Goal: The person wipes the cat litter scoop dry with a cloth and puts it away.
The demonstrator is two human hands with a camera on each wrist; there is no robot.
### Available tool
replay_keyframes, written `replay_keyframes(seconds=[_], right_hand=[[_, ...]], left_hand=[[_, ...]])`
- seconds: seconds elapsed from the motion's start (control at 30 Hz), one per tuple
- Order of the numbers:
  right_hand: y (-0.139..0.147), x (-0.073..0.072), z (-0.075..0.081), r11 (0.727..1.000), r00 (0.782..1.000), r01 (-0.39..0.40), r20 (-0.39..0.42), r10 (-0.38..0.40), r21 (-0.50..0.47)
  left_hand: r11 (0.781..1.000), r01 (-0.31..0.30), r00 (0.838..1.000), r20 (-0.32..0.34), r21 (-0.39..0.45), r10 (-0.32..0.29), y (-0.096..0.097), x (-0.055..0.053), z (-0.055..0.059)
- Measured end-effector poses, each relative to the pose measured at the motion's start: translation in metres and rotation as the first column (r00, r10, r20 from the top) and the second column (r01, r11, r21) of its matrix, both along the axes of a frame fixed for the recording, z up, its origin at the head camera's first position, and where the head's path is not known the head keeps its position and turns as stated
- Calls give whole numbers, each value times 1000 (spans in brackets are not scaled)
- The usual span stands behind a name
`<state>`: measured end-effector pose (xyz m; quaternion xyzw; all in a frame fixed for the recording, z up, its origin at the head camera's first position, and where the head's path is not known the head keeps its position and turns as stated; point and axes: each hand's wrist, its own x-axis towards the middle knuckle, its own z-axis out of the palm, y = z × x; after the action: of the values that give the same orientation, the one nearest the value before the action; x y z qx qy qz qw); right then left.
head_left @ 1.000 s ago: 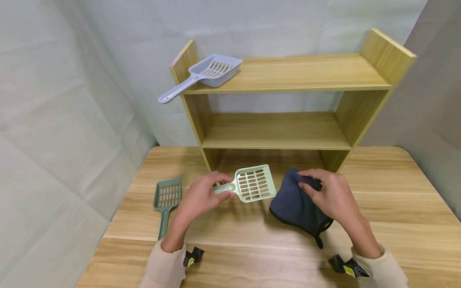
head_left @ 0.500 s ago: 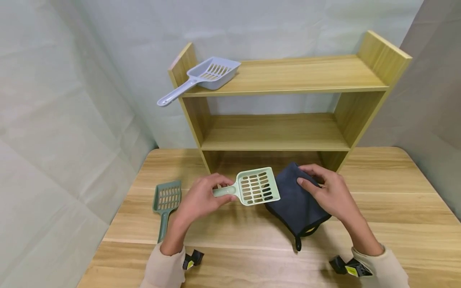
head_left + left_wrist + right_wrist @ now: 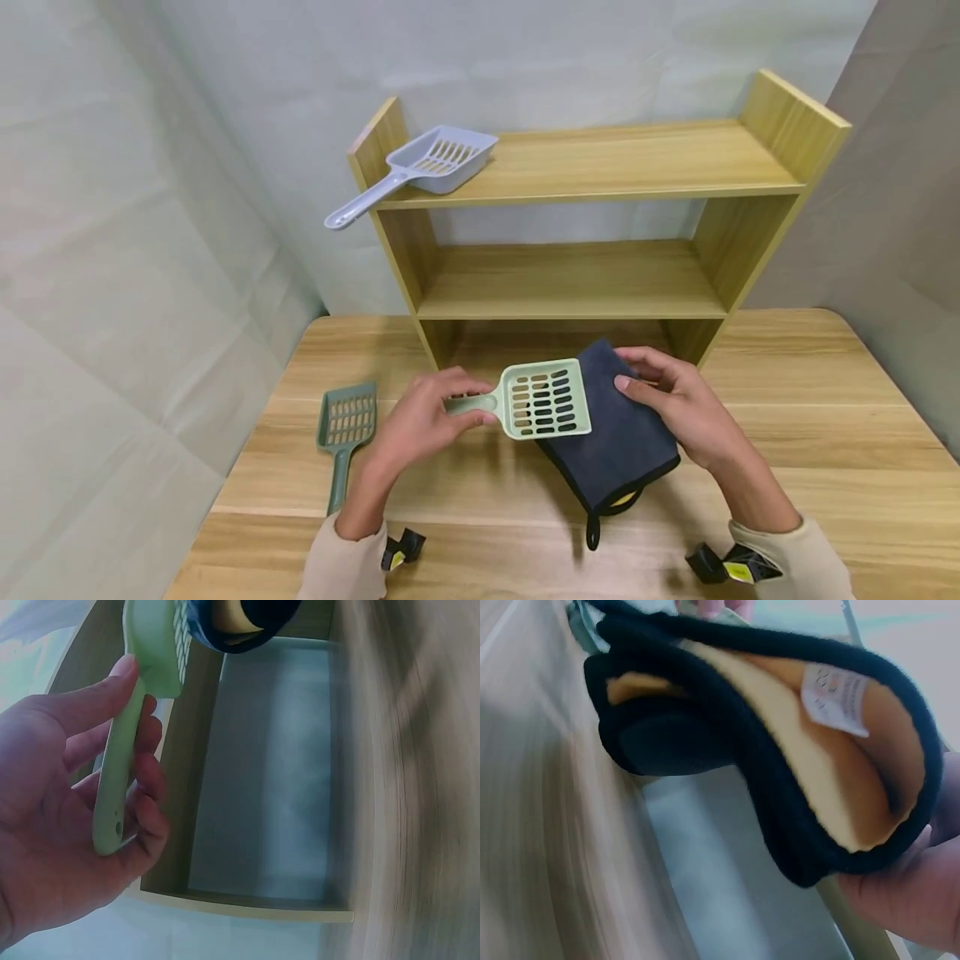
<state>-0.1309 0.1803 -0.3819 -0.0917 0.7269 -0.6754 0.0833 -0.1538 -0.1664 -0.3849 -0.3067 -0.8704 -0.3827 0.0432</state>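
My left hand grips the handle of a pale green litter scoop, its slotted head pointing right. In the left wrist view, thumb and fingers wrap the scoop's handle. My right hand pinches the right side of a navy oven mitt with black edging and a hanging loop. Seen from the right wrist, the mitt's opening gapes, showing an orange-yellow lining and a white label. The scoop's head overlaps the mitt's left part in the head view.
A dark green litter scoop lies on the wooden table, left of my left hand. Behind stands a wooden shelf unit. A blue-grey litter scoop rests on its top board, handle jutting past the left end.
The mitt has turned so its loop swings left and toward me, and its broad face shows more. The pale green scoop has shifted slightly right, now overlapping the mitt.
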Motion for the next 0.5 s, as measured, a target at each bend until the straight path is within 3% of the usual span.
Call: replay_keyframes(seconds=[0.2, 0.5], right_hand=[[3, -1, -1, 979, 994, -93, 47, 103, -181], [4, 0, 1, 959, 988, -131, 46, 147, -251]], left_hand=[[1000, 6, 1000, 13, 8, -6, -1, -1, 0], [999, 14, 1000, -6, 40, -13, 1, 0, -1]])
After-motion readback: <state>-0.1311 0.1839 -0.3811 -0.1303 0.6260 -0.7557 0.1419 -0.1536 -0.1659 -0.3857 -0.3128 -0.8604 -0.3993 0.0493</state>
